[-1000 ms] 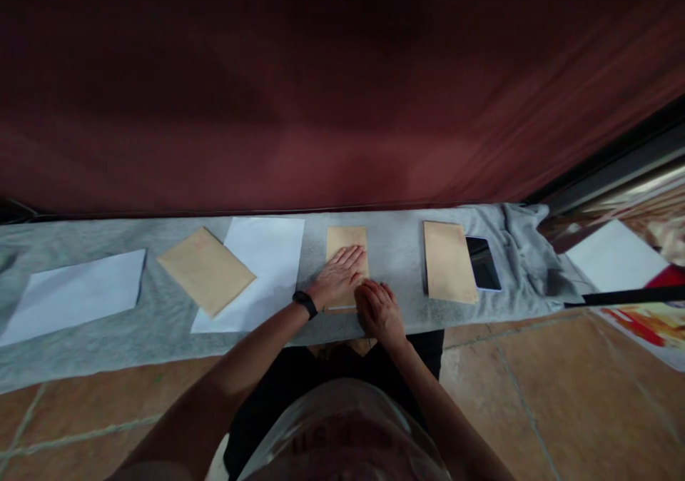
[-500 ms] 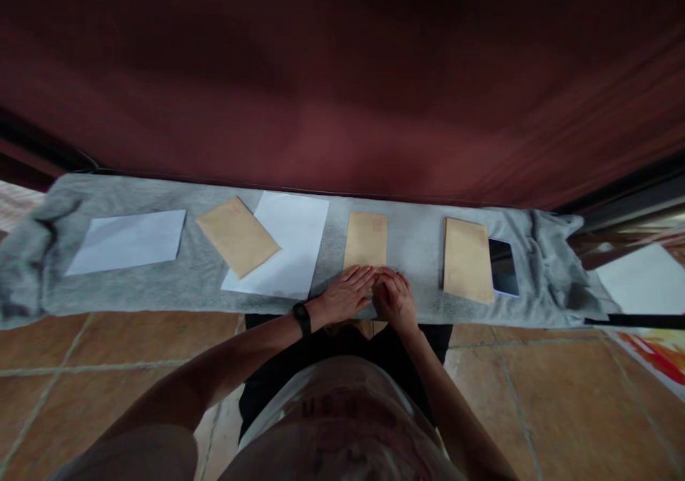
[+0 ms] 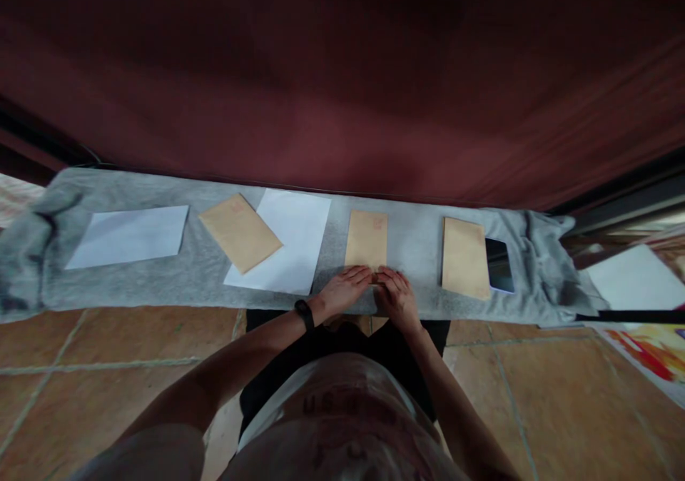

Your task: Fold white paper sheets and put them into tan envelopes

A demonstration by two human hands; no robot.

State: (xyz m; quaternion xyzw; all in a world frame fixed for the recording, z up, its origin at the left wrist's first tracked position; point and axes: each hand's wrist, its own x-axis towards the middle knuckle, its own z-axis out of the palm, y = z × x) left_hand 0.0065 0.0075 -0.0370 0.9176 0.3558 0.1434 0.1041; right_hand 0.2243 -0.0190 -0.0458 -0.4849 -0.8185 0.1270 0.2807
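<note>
A tan paper envelope (image 3: 367,238) lies lengthwise on the grey cloth in front of me, with a small reddish stamp mark near its far right corner. My left hand (image 3: 347,290) rests its fingers over the envelope's near left end. From the other side, my right hand (image 3: 397,297) bends its fingers over the near right end. Both hands appear closed on the near edge, where a short strip of envelope shows between the fingertips. My thumbs and the underside of that edge are mostly hidden.
A second envelope (image 3: 240,231) overlaps a white paper sheet (image 3: 300,242) on the left. Farther left is more white paper (image 3: 128,237). To the right, a stack of envelopes (image 3: 464,258) partly covers a dark-screened phone (image 3: 500,265). The grey cloth (image 3: 417,235) meets a dark red surface (image 3: 342,138) behind.
My hands have parted slightly at the fingertips, showing more of the envelope's near edge between them. The envelope stays in place, and the view has shifted a little.
</note>
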